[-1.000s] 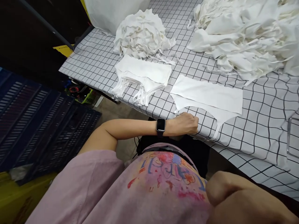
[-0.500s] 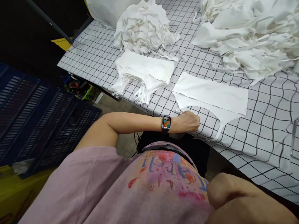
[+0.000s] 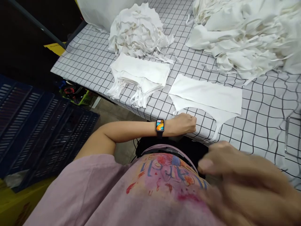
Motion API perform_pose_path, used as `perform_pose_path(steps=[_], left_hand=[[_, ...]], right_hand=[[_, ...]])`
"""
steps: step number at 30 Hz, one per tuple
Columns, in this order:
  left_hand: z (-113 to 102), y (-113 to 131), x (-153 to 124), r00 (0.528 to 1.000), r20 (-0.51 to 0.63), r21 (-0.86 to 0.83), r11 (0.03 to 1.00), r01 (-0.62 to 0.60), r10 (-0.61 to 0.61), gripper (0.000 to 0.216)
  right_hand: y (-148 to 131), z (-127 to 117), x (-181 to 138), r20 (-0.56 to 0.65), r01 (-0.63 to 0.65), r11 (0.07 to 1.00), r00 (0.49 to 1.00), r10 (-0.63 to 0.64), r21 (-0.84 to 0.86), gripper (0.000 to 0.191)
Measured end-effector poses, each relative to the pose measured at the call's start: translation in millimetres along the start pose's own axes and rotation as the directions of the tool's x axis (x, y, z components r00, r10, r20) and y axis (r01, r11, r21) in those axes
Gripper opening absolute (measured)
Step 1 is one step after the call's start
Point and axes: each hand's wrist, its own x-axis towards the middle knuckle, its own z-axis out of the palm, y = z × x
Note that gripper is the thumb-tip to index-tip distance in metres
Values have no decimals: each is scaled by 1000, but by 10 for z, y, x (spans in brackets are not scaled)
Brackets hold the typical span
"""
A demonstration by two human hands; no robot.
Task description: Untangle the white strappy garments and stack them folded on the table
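My left hand (image 3: 183, 124), with a watch (image 3: 160, 125) on its wrist, rests as a closed fist at the table's front edge. I see nothing in its curled fingers. Just beyond it a white strappy top (image 3: 207, 94) lies flat, its straps toward me. One strap ends close to the knuckles. Low on the right, my right hand (image 3: 237, 169) is raised in front of my shirt, near the table edge. Motion smears its fingers, so their state and any content cannot be made out. Left of the single top is a neat stack of similar white tops (image 3: 143, 70).
A heap of crumpled white garments (image 3: 138, 29) sits behind the stack, and a larger heap (image 3: 244, 37) at the back right. A checked cloth (image 3: 77, 53) covers the table. Blue crates (image 3: 47, 125) stand at the left. A thin metal frame (image 3: 287, 135) lies at the right.
My right forearm and hand have swung up and inward, toward the table edge. The left fist keeps its place by the top. The whole view has shifted slightly.
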Motion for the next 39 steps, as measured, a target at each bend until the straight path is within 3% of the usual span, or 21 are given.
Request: perform_pose_path(steps=[1,3,6,8,10,13,15,16,18,23,27,31,33,35,37,39], left_hand=[[-2,1,-67,1000,-21,-18,1000,-11,11,31],[5,9,-218,998,-55,-124,992,-6,0,26],[42,34,-431,990,-68,-469,880,77,-123,23],[78,60,-530,964,-44,-735,661,147,-264,29],[118,93,-588,919,64,-930,310,196,-390,29],[182,142,-618,846,263,-960,-214,182,-463,21],[221,167,-617,812,314,-904,-416,97,-493,26],[236,177,-615,793,327,-876,-479,51,-514,30],[257,188,-611,756,353,-824,-566,-28,-552,36],[245,192,-611,733,375,-731,-667,-142,-567,36],[244,229,-601,754,361,-695,-698,-174,-548,35],[334,318,-602,728,399,-712,-689,-138,-558,40],[389,345,-626,729,401,-744,-661,-95,-556,43],[418,337,-671,756,373,-805,-593,-25,-538,48],[399,288,-727,790,337,-882,-465,75,-512,52],[331,205,-775,808,303,-945,-268,186,-506,48]], right_hand=[[97,8,36,-1,22,1000,1000,-22,-22,14],[361,34,36,-155,-25,997,988,13,-76,16],[795,89,-110,-297,-180,982,942,155,-58,13],[1031,131,-243,-337,-313,949,898,282,-41,8],[1197,179,-350,-347,-411,911,859,377,-28,10],[1328,265,-414,-307,-425,903,870,386,-68,22],[1351,324,-401,-267,-359,925,910,317,-125,16],[1348,351,-388,-258,-313,937,928,268,-154,12],[1329,399,-363,-234,-209,956,959,159,-206,26],[1309,499,-347,-163,16,938,984,-77,-347,53],[1326,567,-317,-120,132,867,969,-214,-481,49],[1263,593,-241,-90,222,884,955,-282,-411,43],[1222,592,-204,-103,205,938,965,-242,-278,41],[1200,585,-176,-124,112,990,985,-123,-88,36],[1205,576,-155,-154,-70,993,984,84,96,27],[1231,564,-133,-170,-280,928,930,326,245,20]])
